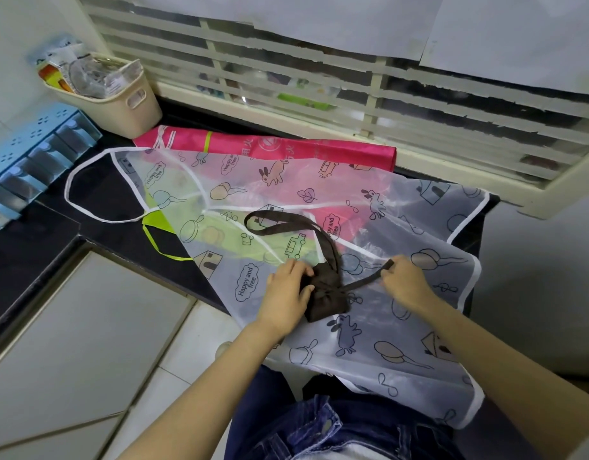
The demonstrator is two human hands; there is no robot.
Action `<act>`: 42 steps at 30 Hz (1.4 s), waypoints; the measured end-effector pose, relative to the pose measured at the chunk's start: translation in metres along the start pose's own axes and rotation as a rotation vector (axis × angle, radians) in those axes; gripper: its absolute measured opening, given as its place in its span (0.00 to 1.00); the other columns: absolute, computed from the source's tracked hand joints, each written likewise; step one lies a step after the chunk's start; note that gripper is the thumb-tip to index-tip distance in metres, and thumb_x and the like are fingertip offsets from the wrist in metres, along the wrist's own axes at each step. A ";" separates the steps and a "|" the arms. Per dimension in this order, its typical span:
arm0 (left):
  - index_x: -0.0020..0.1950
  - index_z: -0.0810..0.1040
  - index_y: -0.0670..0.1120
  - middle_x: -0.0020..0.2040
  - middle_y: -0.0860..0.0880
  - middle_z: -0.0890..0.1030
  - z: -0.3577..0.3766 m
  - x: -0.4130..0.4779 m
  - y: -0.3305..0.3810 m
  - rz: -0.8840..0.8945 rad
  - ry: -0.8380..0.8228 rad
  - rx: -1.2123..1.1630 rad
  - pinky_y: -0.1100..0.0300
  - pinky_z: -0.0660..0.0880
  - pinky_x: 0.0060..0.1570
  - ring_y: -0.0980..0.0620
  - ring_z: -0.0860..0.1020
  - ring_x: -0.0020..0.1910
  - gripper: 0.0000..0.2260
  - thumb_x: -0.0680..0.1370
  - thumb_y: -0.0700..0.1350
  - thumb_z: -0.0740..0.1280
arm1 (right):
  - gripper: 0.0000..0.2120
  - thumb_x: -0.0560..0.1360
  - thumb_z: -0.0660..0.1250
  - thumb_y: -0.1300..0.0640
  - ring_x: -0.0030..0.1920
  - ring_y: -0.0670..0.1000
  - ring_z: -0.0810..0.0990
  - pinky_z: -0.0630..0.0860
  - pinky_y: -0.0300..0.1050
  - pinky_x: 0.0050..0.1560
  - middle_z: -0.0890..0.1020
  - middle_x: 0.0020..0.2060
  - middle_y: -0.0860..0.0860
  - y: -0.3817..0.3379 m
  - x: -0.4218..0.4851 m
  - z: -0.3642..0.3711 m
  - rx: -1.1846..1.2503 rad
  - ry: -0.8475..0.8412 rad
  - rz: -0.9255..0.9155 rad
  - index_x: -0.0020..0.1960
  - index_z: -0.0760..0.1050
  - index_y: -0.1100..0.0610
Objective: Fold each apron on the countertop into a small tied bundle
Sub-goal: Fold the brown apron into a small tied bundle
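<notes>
A dark brown apron folded into a small bundle lies on top of a spread translucent white apron printed with cartoon animals. My left hand presses and grips the bundle's left side. My right hand pinches a brown strap that runs out from the bundle to the right. The brown neck loop curls away from the bundle toward the window. Under the white apron lie a lime green apron and a pink apron.
The black countertop carries a beige basket of packets at the back left and a blue rack at the left edge. A louvred window runs along the back. The white apron hangs over the counter's front edge.
</notes>
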State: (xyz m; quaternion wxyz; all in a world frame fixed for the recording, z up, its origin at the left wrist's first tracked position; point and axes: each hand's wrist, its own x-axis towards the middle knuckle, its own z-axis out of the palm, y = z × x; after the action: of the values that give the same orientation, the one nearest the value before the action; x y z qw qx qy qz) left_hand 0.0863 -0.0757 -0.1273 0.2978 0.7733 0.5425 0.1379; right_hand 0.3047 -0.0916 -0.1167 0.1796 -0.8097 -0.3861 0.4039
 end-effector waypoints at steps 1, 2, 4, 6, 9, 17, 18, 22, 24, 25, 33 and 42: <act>0.58 0.72 0.46 0.56 0.51 0.72 -0.001 0.000 -0.004 0.006 0.028 0.071 0.60 0.60 0.53 0.51 0.70 0.56 0.09 0.78 0.42 0.63 | 0.08 0.78 0.60 0.66 0.42 0.55 0.76 0.75 0.51 0.43 0.76 0.48 0.62 -0.001 0.005 -0.002 -0.119 0.089 -0.104 0.56 0.69 0.66; 0.61 0.71 0.47 0.59 0.51 0.71 -0.002 0.000 -0.009 -0.007 0.047 0.132 0.60 0.59 0.54 0.51 0.69 0.59 0.11 0.80 0.44 0.61 | 0.12 0.78 0.60 0.65 0.51 0.57 0.76 0.74 0.52 0.52 0.74 0.55 0.62 -0.003 0.009 -0.004 -0.172 0.136 -0.192 0.61 0.68 0.66; 0.66 0.68 0.47 0.66 0.51 0.68 -0.003 0.000 -0.022 -0.068 0.030 0.218 0.56 0.59 0.61 0.51 0.67 0.65 0.14 0.81 0.47 0.58 | 0.17 0.79 0.59 0.63 0.63 0.57 0.70 0.69 0.50 0.62 0.69 0.64 0.59 -0.014 0.014 -0.003 -0.198 0.153 -0.314 0.67 0.64 0.64; 0.70 0.64 0.48 0.72 0.50 0.63 -0.004 0.000 -0.038 -0.131 -0.054 0.302 0.52 0.55 0.67 0.51 0.62 0.70 0.16 0.82 0.48 0.55 | 0.19 0.80 0.59 0.61 0.64 0.57 0.69 0.68 0.48 0.62 0.69 0.65 0.59 -0.025 0.022 0.008 -0.227 0.068 -0.361 0.69 0.63 0.64; 0.74 0.58 0.47 0.77 0.49 0.55 -0.004 -0.003 -0.056 -0.183 -0.187 0.403 0.49 0.50 0.72 0.50 0.54 0.75 0.19 0.83 0.45 0.52 | 0.19 0.80 0.60 0.59 0.55 0.59 0.74 0.72 0.45 0.49 0.71 0.62 0.63 -0.033 0.037 0.029 -0.174 -0.063 -0.248 0.67 0.63 0.67; 0.78 0.49 0.48 0.79 0.50 0.46 -0.004 -0.010 -0.067 -0.168 -0.256 0.453 0.48 0.46 0.74 0.50 0.47 0.77 0.23 0.83 0.45 0.51 | 0.20 0.76 0.66 0.48 0.42 0.55 0.81 0.77 0.44 0.39 0.81 0.40 0.56 -0.052 0.047 0.060 -0.065 -0.287 -0.213 0.53 0.75 0.67; 0.78 0.48 0.48 0.79 0.50 0.46 -0.004 -0.010 -0.067 -0.171 -0.265 0.454 0.48 0.46 0.75 0.50 0.46 0.77 0.23 0.83 0.45 0.50 | 0.17 0.75 0.68 0.52 0.42 0.56 0.81 0.78 0.45 0.41 0.82 0.41 0.57 -0.054 0.048 0.061 -0.065 -0.299 -0.216 0.51 0.76 0.67; 0.78 0.47 0.48 0.79 0.50 0.45 -0.007 -0.007 -0.067 -0.165 -0.325 0.480 0.48 0.46 0.75 0.49 0.46 0.77 0.24 0.83 0.46 0.51 | 0.12 0.78 0.65 0.54 0.39 0.54 0.74 0.69 0.43 0.38 0.77 0.35 0.54 -0.071 0.038 0.050 -0.131 -0.280 -0.246 0.43 0.75 0.63; 0.78 0.48 0.48 0.78 0.50 0.46 -0.011 -0.005 -0.066 -0.145 -0.342 0.494 0.48 0.49 0.74 0.49 0.47 0.77 0.24 0.83 0.47 0.52 | 0.16 0.80 0.61 0.53 0.33 0.51 0.70 0.64 0.41 0.32 0.70 0.29 0.50 -0.081 0.028 0.041 -0.126 -0.257 -0.272 0.35 0.68 0.58; 0.77 0.48 0.48 0.78 0.50 0.47 -0.013 -0.004 -0.065 -0.137 -0.355 0.503 0.48 0.50 0.74 0.48 0.48 0.76 0.25 0.82 0.47 0.53 | 0.18 0.81 0.59 0.53 0.31 0.49 0.67 0.62 0.39 0.30 0.67 0.28 0.49 -0.086 0.023 0.036 -0.123 -0.252 -0.282 0.33 0.65 0.56; 0.65 0.66 0.40 0.65 0.40 0.67 -0.060 0.027 -0.030 -0.115 -0.317 0.206 0.52 0.69 0.57 0.41 0.72 0.58 0.14 0.80 0.41 0.58 | 0.15 0.80 0.59 0.50 0.35 0.50 0.74 0.67 0.40 0.34 0.75 0.32 0.49 -0.108 -0.030 0.000 -0.092 -0.120 -0.394 0.49 0.77 0.61; 0.71 0.64 0.47 0.68 0.48 0.70 -0.132 0.037 0.071 0.363 -0.294 -0.174 0.54 0.64 0.67 0.51 0.68 0.67 0.22 0.78 0.41 0.63 | 0.09 0.79 0.62 0.53 0.43 0.52 0.78 0.73 0.45 0.45 0.82 0.44 0.55 -0.109 -0.096 -0.007 -0.284 -0.029 -0.522 0.52 0.75 0.59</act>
State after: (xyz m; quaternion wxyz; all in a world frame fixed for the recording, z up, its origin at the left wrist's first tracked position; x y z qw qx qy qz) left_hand 0.0830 -0.0168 0.0152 0.4095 0.8412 0.3317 0.1212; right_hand 0.2220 -0.0962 0.0023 0.1566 -0.6942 -0.6364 0.2975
